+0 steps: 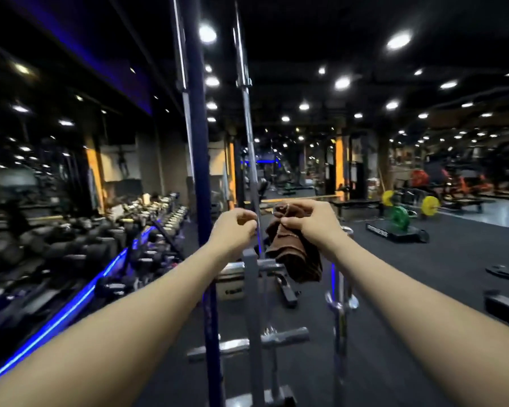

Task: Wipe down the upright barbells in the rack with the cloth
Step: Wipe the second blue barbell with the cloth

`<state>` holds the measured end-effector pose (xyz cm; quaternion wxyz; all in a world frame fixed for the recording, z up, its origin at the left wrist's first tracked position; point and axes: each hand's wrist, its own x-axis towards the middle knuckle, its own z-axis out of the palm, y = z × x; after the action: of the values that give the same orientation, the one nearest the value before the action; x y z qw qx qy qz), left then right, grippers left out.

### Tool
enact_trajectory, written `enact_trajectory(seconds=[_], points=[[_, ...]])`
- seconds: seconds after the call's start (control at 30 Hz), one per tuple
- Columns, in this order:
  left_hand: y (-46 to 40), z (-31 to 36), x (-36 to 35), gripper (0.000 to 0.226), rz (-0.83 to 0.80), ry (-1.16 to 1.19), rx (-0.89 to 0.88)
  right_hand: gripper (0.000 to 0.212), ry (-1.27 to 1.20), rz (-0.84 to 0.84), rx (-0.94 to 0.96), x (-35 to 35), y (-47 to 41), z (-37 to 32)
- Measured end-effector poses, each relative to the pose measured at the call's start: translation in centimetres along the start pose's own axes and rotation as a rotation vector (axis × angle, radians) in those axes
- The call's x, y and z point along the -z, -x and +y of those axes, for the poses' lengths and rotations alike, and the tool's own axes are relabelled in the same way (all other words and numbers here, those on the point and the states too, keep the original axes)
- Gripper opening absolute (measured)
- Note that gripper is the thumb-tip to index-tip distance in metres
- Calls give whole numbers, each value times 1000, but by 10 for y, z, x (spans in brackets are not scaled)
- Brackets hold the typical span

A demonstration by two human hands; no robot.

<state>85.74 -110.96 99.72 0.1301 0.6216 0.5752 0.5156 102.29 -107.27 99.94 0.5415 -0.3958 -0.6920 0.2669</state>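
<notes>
Two upright barbells stand in a grey rack [252,289]: a dark blue one [199,160] on the left and a thin chrome one [249,127] just right of it. My right hand [309,220] grips a bunched brown cloth [296,251], which hangs down right of the chrome bar. My left hand [235,227] is curled beside the chrome bar, its fingertips at the shaft; whether it grasps the bar is unclear. A shorter chrome bar [340,312] stands at the rack's right side.
A long dumbbell rack [147,227] with blue strip lighting runs along the mirrored left wall. A loaded barbell with yellow plates [429,205] and a green plate [398,218] sit at right. A flat bench [285,286] lies behind the rack. Dark rubber floor spreads to the right.
</notes>
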Motion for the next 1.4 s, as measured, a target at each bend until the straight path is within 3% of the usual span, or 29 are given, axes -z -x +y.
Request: enact_trajectory(seconds=[0.3,0.47,0.73,0.87,1.2,1.3,1.4], points=[[-80,103,95,22,222,-175,-530,29,-181,198,366,-7,-122,-126],[-125,164,130,24,451,-271,-782,32,-271,278,506,1,-187,-183],[-175,227,173,26,914,-313,-868,24,-448,252,722,23,-256,-259],[-190,252,202,25,1134,-345,-783,33,-504,259,839,30,-279,-291],[-197,260,201,25,985,-408,-524,36,-617,223,1064,6,-280,-311],[-195,244,196,16,828,-254,-427,39,-600,282,1118,-6,-279,-310],[-185,239,195,33,609,-165,-388,44,-547,332,1148,-15,-281,-310]])
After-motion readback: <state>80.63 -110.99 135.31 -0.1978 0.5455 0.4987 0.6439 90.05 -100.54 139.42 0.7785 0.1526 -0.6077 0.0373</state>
